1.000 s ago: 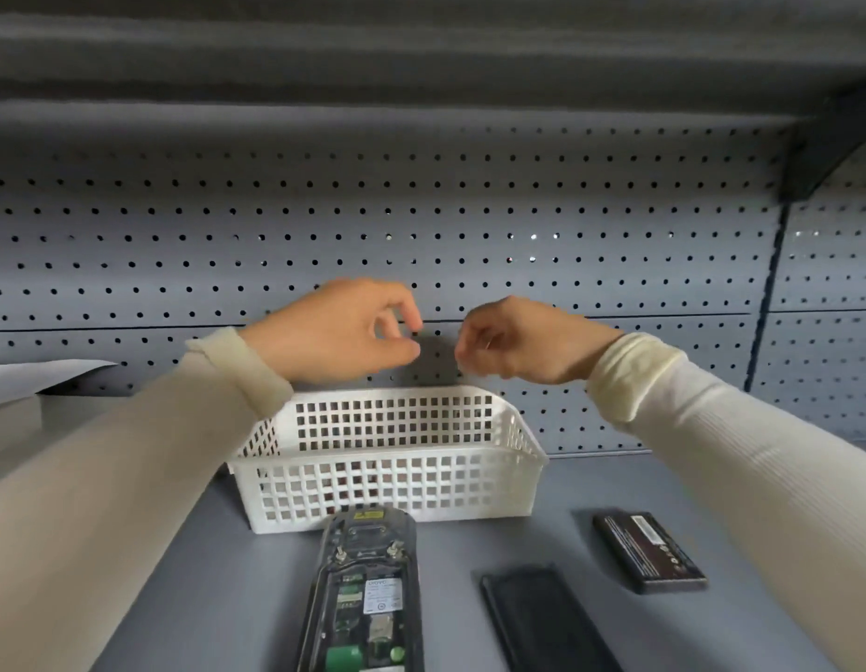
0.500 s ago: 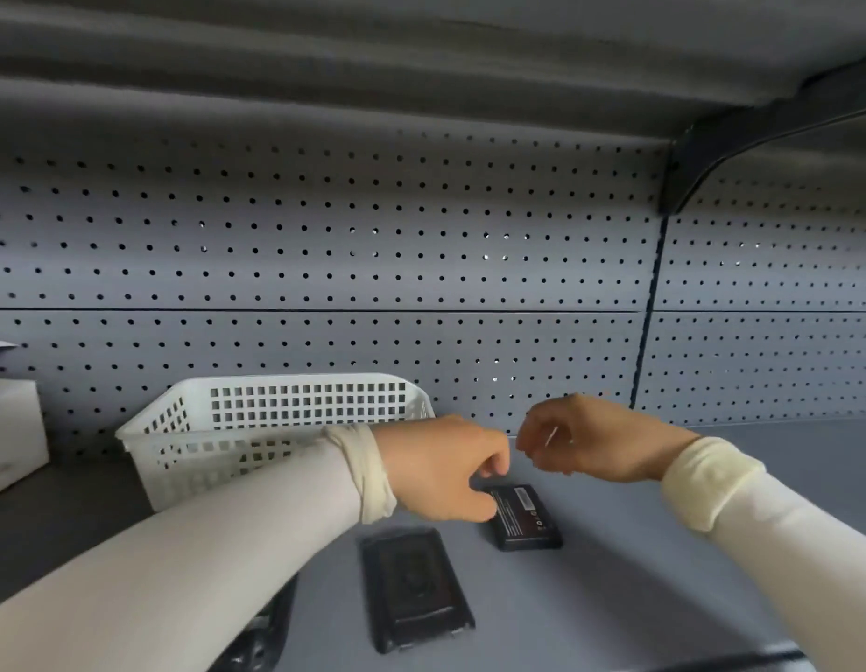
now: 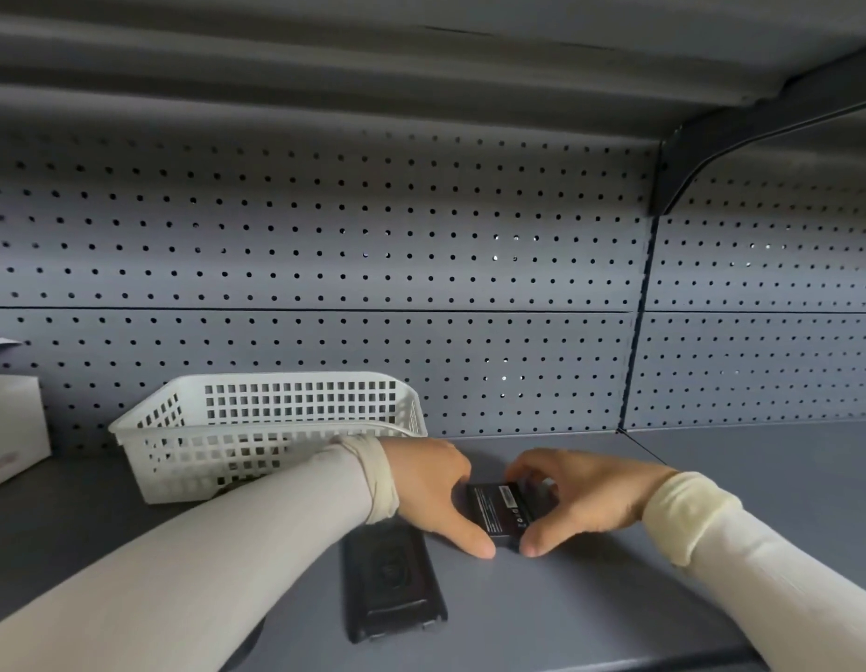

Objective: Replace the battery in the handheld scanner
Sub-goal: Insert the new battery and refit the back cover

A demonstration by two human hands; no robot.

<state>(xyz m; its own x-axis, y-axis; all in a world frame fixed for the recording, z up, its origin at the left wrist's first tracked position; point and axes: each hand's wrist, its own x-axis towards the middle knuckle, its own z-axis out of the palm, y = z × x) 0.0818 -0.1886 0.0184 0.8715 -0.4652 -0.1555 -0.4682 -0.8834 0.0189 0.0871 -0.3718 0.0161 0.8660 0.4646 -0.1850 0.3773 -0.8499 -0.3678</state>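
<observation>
A flat black battery [image 3: 502, 512] with a white label lies on the grey shelf, right of centre. My left hand [image 3: 433, 492] touches its left side, thumb at its near corner. My right hand [image 3: 581, 497] curls over its right side, thumb at the near edge and fingers on the far edge. Both hands grip it together. The black battery cover [image 3: 389, 582] lies flat just in front of my left wrist. The scanner is almost wholly hidden under my left forearm; only a dark sliver [image 3: 249, 645] shows at the bottom edge.
A white plastic mesh basket [image 3: 275, 431] stands at the back left against the pegboard wall. A white box [image 3: 11, 429] sits at the far left. The grey shelf surface [image 3: 760, 458] stretches to the right. A shelf overhangs above.
Both hands came down from above the basket and moved right onto the battery, closing on its two sides. The view swung right, so the scanner slid out of sight.
</observation>
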